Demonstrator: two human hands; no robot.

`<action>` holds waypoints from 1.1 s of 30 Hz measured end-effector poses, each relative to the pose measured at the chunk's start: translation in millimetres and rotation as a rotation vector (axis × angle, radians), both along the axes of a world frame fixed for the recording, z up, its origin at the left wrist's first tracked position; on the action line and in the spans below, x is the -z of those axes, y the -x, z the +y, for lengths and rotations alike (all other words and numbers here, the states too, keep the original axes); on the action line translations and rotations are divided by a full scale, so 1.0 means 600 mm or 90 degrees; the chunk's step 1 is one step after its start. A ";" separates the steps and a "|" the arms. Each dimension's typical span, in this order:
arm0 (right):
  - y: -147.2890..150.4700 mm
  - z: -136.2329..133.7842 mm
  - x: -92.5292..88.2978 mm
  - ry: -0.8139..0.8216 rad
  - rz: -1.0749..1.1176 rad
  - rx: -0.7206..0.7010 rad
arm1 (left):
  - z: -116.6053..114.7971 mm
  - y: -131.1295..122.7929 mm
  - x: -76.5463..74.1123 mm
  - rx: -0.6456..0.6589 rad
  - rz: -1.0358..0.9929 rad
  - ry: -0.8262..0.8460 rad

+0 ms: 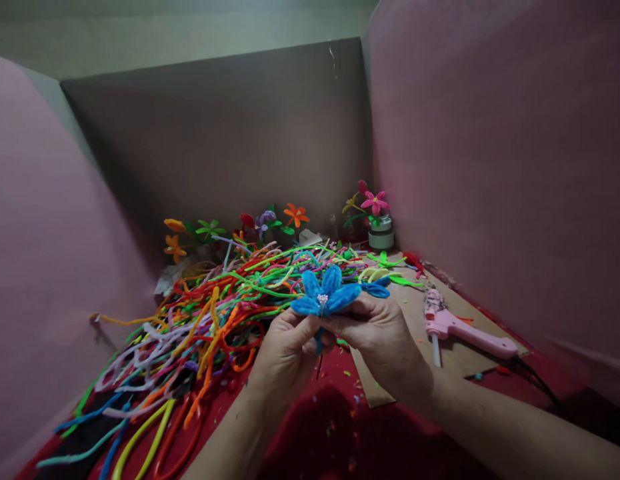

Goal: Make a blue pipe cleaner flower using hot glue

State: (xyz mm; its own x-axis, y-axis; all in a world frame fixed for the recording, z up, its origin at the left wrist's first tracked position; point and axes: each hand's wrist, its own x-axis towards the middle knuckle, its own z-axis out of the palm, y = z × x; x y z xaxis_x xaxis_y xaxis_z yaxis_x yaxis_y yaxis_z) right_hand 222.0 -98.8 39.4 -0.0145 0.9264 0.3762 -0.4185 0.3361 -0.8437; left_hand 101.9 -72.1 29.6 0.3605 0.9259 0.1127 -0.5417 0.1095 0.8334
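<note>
A blue pipe-cleaner flower (331,280) with several fuzzy petals and a pale, beaded-looking centre is held up between both hands. My left hand (293,340) pinches its base from the left, fingers closed around the short blue stem. From the right, my right hand (377,330) grips just under the petals, thumb near the left thumb. A thin dark wire end pokes out below the fingers. Just behind the right hand lie loose blue petals (377,287). The fingertips on the far side of the flower are hidden.
A tangled heap of colourful pipe cleaners (230,287) covers the left and middle. On the right, a pink glue gun (465,330) rests on a cardboard sheet (410,373). Finished flowers (296,214) and a jar (381,235) stand at the back. Pink panels (500,167) flank the table.
</note>
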 end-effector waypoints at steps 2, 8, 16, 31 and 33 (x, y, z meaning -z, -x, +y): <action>-0.003 0.000 -0.001 -0.011 -0.019 0.004 | 0.001 0.002 0.002 0.016 0.009 -0.001; -0.013 -0.003 -0.003 -0.043 -0.070 0.024 | -0.003 0.007 -0.001 0.058 0.047 -0.010; -0.024 -0.001 -0.026 -0.099 -0.156 0.006 | -0.009 0.015 -0.018 0.045 0.089 -0.070; -0.160 0.143 -0.032 0.006 -1.010 0.239 | 0.016 0.028 -0.025 -0.086 -0.049 -0.036; -0.160 0.156 -0.022 0.018 -1.068 0.241 | 0.017 0.027 -0.024 -0.093 -0.052 -0.024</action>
State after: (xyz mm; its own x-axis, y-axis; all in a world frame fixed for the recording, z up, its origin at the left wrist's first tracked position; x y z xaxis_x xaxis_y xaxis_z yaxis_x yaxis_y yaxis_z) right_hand 318.0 -5.2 52.4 -0.1400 0.9765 0.1641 0.9517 0.1784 -0.2499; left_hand 85.6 -62.1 44.2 0.2102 0.9625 0.1718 -0.6156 -0.0062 0.7880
